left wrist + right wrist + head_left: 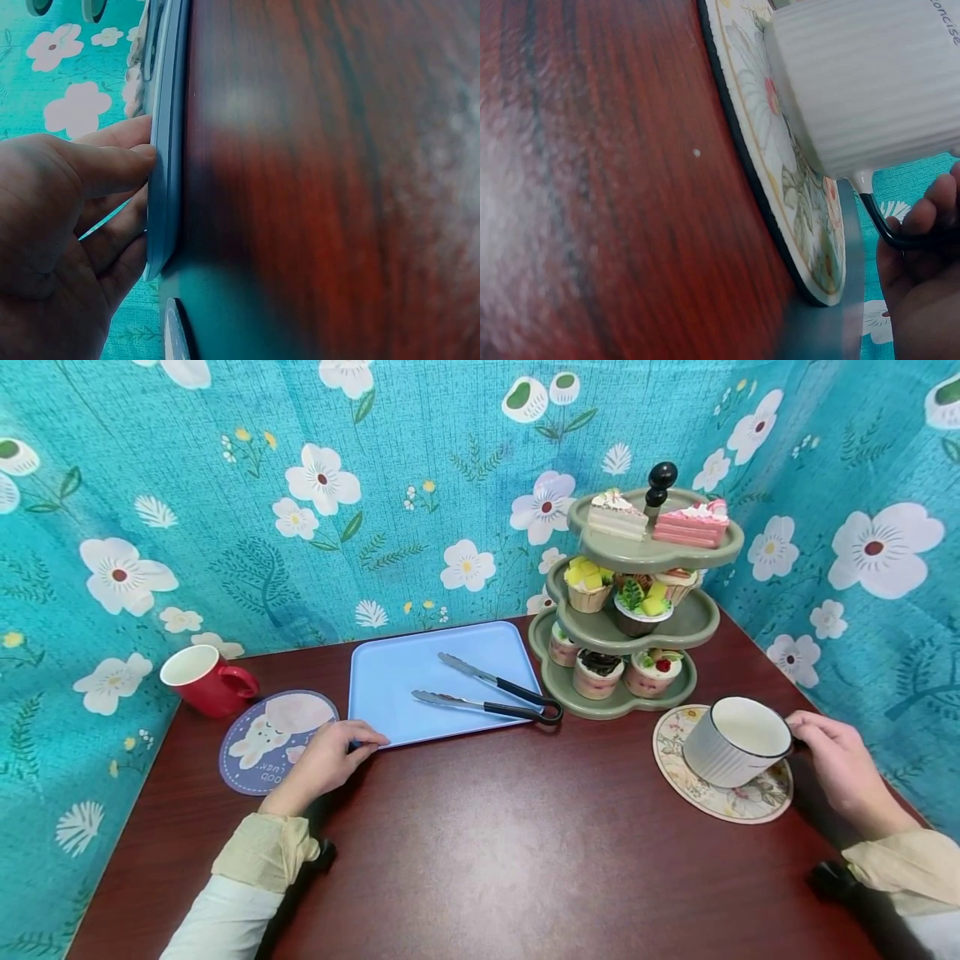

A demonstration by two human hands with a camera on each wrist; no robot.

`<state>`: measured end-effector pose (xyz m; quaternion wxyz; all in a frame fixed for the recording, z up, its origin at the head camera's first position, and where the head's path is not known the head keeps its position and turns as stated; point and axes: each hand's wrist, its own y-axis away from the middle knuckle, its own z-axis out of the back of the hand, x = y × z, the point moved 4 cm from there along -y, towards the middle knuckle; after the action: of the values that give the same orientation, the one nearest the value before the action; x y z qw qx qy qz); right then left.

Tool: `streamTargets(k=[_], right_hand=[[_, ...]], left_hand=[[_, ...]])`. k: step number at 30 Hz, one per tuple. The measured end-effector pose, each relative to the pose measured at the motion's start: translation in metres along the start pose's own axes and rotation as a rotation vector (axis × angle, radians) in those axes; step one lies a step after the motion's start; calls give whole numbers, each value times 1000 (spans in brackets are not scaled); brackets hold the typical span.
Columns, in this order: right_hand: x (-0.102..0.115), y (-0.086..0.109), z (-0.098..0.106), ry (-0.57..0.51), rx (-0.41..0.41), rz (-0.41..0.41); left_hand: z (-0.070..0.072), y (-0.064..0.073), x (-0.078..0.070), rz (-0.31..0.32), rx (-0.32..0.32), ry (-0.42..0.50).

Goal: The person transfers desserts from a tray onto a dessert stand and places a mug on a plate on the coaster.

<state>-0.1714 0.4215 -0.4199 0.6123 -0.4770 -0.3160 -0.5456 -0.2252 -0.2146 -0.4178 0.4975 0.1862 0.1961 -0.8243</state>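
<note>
At the near left corner of a light blue tray point(390, 677), my left hand point(330, 760) pinches the rim. Its thumb and fingertips meet the tray's edge in the left wrist view. Black-handled metal tongs point(510, 683) lie across the tray, their joined end past its right side. My right hand point(843, 768) grips the dark handle of a white ribbed mug point(723, 752) with a black rim. The mug stands over a round floral coaster point(678, 777); in the right wrist view, its base point(821, 161) is right at the coaster's surface.
A three-tier green stand point(637, 556) with cake slices and several cupcakes stands behind the mug. A red mug point(217, 685) is at the back left, near a purple rabbit coaster point(251, 718). Flowered cloth point(420, 485) walls the dark wood table point(517, 860).
</note>
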Motion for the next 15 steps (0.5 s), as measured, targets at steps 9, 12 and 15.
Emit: streamTargets(k=[9,12,15], right_hand=[[1,0,6,156,-25,-18],[1,0,6,161,-26,-12],[1,0,7,170,-19,-6]], left_hand=[[1,1,0,10,4,4],[1,1,-1,9,2,7],[1,0,-2,5,-2,8]])
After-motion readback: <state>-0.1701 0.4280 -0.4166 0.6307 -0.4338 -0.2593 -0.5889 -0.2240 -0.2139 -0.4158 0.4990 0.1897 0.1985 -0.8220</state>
